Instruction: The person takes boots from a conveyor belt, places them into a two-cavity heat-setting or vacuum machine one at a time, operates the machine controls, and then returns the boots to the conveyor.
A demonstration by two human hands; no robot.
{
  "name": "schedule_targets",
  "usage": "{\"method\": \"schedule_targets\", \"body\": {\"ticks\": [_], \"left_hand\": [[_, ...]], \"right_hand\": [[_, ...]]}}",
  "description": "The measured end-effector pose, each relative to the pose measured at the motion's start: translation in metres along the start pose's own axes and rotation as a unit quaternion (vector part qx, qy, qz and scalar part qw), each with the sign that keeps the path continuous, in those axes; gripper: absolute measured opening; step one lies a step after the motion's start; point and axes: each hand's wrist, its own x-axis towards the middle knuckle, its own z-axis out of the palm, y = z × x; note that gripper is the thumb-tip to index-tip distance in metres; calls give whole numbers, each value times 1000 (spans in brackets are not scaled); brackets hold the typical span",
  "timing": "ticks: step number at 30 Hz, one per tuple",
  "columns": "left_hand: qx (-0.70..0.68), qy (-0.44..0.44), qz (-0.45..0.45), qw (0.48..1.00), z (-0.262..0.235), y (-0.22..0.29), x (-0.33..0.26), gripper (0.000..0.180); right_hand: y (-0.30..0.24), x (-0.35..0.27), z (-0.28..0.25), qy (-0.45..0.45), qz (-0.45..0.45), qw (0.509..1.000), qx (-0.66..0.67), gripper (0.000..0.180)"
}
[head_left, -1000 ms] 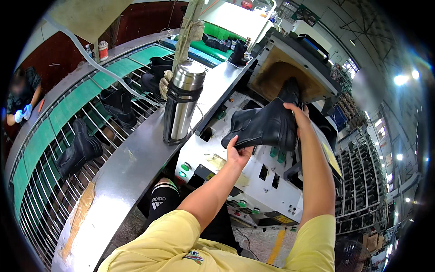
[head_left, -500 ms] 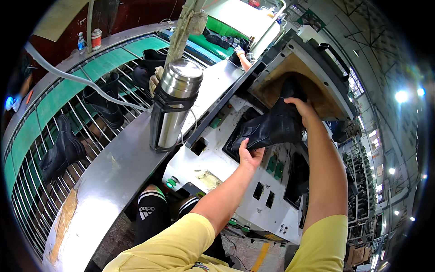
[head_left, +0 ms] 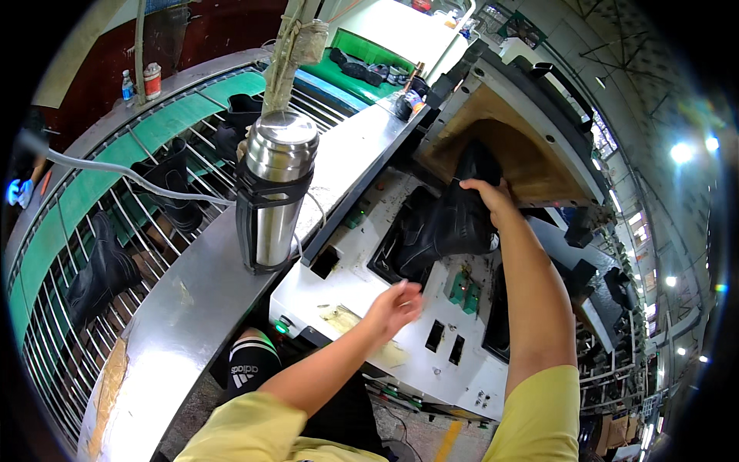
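- Right hand clenched on the black boot, grip on its upper end, near the mouth of the brown hood on the machine.
- Boot sits on the white machine panel, partly over a dark opening, just below the hood.
- Boot's long axis runs diagonally: one end up-right into the hood, other end down-left toward the panel. Can't tell toe from heel with certainty.
- Left hand released, fingers loosely spread, hovering over the panel, clear of the boot.
- Steel flask stands upright in a black strap sleeve on the metal tabletop, left of the panel, well apart from the boot.
- Green button at the panel's lower-left corner; two green blocks just below the boot.
- Yellowish rectangular label flat on the panel, beside the left hand.
- More black boots on the wire rack beside the green belt, far left.
- Small bottle and a red-and-white can stand on the ledge at top left.
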Motion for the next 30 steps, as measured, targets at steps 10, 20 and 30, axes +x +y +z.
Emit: {"method": "schedule_targets", "body": {"ticks": [10, 20, 30], "left_hand": [[618, 565, 330, 437, -245, 202, -303, 25], [606, 567, 353, 431, -239, 202, -301, 26], [619, 565, 343, 424, -245, 199, -300, 26]], "right_hand": [[9, 30, 29, -75, 80, 994, 13, 103], [13, 25, 59, -6, 111, 993, 48, 67], [-15, 20, 2, -161, 145, 975, 47, 57]]}}
